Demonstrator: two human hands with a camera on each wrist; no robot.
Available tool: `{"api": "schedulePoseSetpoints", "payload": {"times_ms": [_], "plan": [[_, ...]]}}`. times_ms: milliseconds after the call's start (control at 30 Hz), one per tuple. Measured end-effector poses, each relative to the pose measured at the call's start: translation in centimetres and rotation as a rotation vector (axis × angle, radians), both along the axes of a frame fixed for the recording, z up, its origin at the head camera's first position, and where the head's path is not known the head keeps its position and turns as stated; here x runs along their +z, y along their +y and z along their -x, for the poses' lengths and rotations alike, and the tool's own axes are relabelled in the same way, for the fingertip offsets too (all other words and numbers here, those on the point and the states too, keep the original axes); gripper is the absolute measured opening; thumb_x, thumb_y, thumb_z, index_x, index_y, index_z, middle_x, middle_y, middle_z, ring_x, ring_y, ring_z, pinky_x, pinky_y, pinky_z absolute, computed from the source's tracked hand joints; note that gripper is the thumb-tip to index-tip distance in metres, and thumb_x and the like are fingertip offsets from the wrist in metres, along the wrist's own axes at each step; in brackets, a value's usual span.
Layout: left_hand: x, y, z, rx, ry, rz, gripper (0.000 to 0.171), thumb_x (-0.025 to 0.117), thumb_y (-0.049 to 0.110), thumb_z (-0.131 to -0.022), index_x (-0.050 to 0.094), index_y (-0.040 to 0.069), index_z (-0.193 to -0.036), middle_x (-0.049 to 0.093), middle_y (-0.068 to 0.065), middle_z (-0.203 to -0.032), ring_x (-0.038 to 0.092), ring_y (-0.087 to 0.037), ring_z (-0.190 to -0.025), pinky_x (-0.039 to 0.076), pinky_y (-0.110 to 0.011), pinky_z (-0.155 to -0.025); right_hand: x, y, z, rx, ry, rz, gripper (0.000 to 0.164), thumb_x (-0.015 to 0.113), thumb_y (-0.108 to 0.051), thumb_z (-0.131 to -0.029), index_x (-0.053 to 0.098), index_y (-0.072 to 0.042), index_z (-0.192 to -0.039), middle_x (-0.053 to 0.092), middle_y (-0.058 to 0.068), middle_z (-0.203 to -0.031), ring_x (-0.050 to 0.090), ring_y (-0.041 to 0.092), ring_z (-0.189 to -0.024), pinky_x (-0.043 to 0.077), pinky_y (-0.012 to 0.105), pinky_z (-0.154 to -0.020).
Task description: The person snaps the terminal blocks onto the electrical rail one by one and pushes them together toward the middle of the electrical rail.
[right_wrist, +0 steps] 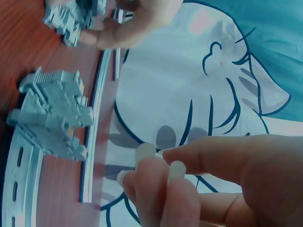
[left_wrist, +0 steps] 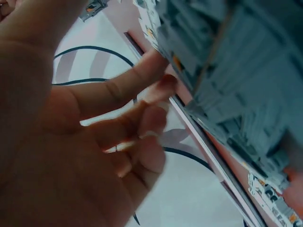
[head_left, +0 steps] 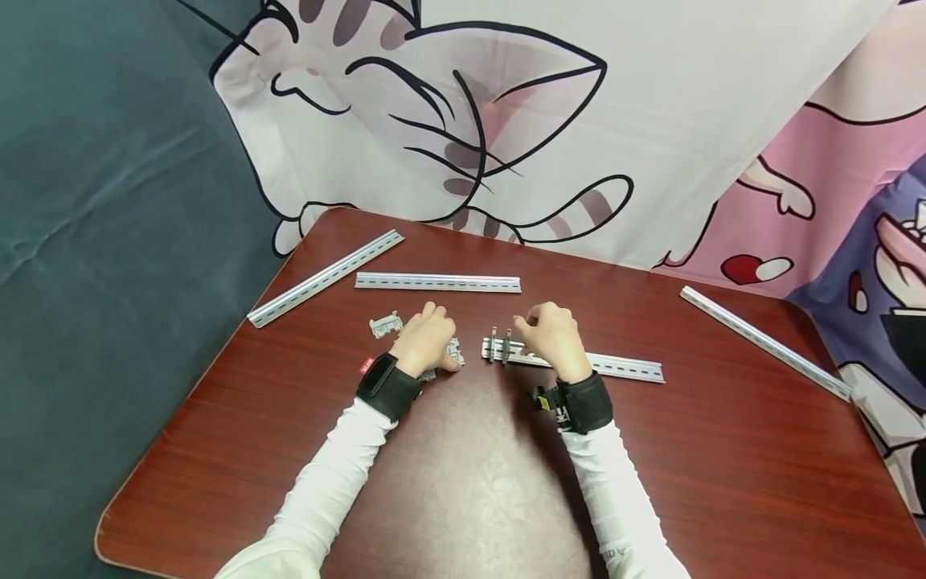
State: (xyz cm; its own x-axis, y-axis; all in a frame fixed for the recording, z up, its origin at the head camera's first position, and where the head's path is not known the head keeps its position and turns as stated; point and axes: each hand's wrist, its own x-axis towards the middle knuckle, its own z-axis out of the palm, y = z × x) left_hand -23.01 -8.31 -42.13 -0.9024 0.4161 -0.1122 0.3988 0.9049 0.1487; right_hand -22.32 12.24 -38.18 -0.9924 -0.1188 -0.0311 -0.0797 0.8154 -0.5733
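My left hand (head_left: pixel 423 342) is over a group of grey terminal blocks (head_left: pixel 454 351) on the brown table. In the left wrist view, bent fingers (left_wrist: pixel 118 90) reach towards a large, blurred grey block cluster (left_wrist: pixel 236 85); the index fingertip appears to touch it. My right hand (head_left: pixel 553 338) hovers above a slotted metal DIN rail (head_left: pixel 625 367), its fingers loosely curled. The right wrist view shows nothing held between its fingertips. Two grey terminal blocks (right_wrist: pixel 52 132) stand side by side on that rail's left end. Another loose terminal block (head_left: pixel 386 324) lies left of my left hand.
A second DIN rail (head_left: pixel 437 282) lies crosswise behind my hands. Another rail (head_left: pixel 325 277) slants along the table's left edge, and one more (head_left: pixel 767 343) lies diagonally at the right. A cartoon-printed cloth (head_left: pixel 651 137) hangs behind the table (head_left: pixel 217 450).
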Motion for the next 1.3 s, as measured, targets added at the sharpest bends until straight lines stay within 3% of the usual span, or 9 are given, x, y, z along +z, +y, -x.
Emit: {"api": "schedulePoseSetpoints", "payload": {"times_ms": [167,267,367,500,633,800,867,1100,1300], "plan": [[0.3,0.0,0.3,-0.062,0.120,-0.069,0.039,0.076,0.042,-0.073,0.071,0.006,-0.088,0.060,-0.013,-0.101,0.047,-0.028,-0.095,0.044,-0.038,-0.078,-0.1,-0.2,-0.1,0.088,-0.059,0.089,0.033,0.059,-0.025,-0.092,0.068,-0.003,-0.069,0.064,0.008,-0.057,0.061,0.015,-0.055,0.041,0.025,-0.055],[0.9,0.2,0.3,-0.105,0.187,-0.184,0.042,0.074,0.042,-0.074,0.069,0.006,-0.094,0.063,-0.009,-0.098,0.050,-0.026,-0.092,0.045,-0.039,-0.080,-0.3,-0.5,0.1,0.119,-0.108,0.149,0.031,0.062,-0.030,-0.091,0.071,-0.003,-0.078,0.065,0.011,-0.061,0.064,0.020,-0.060,0.042,0.024,-0.055],[1.3,0.6,0.3,-0.151,0.203,-0.284,0.042,0.073,0.040,-0.078,0.066,0.007,-0.103,0.066,-0.006,-0.099,0.054,-0.024,-0.094,0.046,-0.039,-0.084,-0.4,-0.7,0.2,0.126,-0.136,0.196,0.029,0.065,-0.032,-0.090,0.073,-0.005,-0.085,0.068,0.017,-0.068,0.065,0.031,-0.067,0.041,0.024,-0.056],[1.4,1.1,0.1,-0.214,0.237,-0.319,0.041,0.072,0.038,-0.081,0.064,0.007,-0.106,0.068,-0.005,-0.098,0.061,-0.021,-0.092,0.049,-0.036,-0.080,-0.5,-0.7,0.3,0.117,-0.176,0.276,0.020,0.065,-0.025,-0.091,0.073,-0.007,-0.086,0.069,0.019,-0.075,0.065,0.039,-0.074,0.041,0.025,-0.056],[1.5,1.9,0.0,-0.270,0.298,-0.334,0.042,0.072,0.039,-0.082,0.063,0.007,-0.109,0.069,-0.007,-0.098,0.064,-0.020,-0.089,0.050,-0.034,-0.075,-0.3,0.0,0.4,0.095,-0.182,0.304,0.016,0.065,-0.021,-0.090,0.073,-0.008,-0.084,0.067,0.012,-0.072,0.063,0.039,-0.074,0.042,0.025,-0.056],[1.5,2.2,-0.5,-0.232,0.245,-0.328,0.054,0.070,0.042,-0.085,0.060,0.006,-0.124,0.067,-0.009,-0.113,0.063,-0.023,-0.103,0.049,-0.040,-0.086,-0.3,1.9,0.4,0.072,-0.145,0.257,0.018,0.068,-0.025,-0.088,0.072,-0.009,-0.082,0.067,0.007,-0.072,0.062,0.026,-0.069,0.044,0.026,-0.059],[1.3,2.4,-0.7,-0.205,0.211,-0.296,0.052,0.069,0.039,-0.087,0.060,0.006,-0.126,0.067,-0.009,-0.115,0.062,-0.025,-0.107,0.049,-0.041,-0.088,-0.4,3.7,0.2,0.035,-0.124,0.217,0.017,0.068,-0.025,-0.088,0.072,-0.009,-0.082,0.068,0.007,-0.074,0.061,0.022,-0.069,0.045,0.027,-0.061],[0.8,2.6,-0.8,-0.161,0.078,-0.145,0.014,0.065,0.023,-0.087,0.067,0.009,-0.086,0.067,-0.005,-0.086,0.056,-0.025,-0.083,0.043,-0.037,-0.069,-1.4,11.0,-0.7,-0.099,-0.007,-0.036,0.016,0.065,-0.015,-0.084,0.070,-0.002,-0.079,0.068,0.010,-0.070,0.062,0.025,-0.064,0.043,0.028,-0.057],[0.2,3.1,-1.0,-0.153,-0.038,-0.131,0.017,0.067,0.026,-0.087,0.064,0.010,-0.082,0.068,-0.007,-0.098,0.054,-0.029,-0.094,0.043,-0.041,-0.077,-2.0,14.4,-1.3,-0.157,0.035,-0.227,0.014,0.066,-0.012,-0.080,0.071,0.000,-0.074,0.068,0.013,-0.072,0.059,0.023,-0.062,0.047,0.036,-0.056]]}}
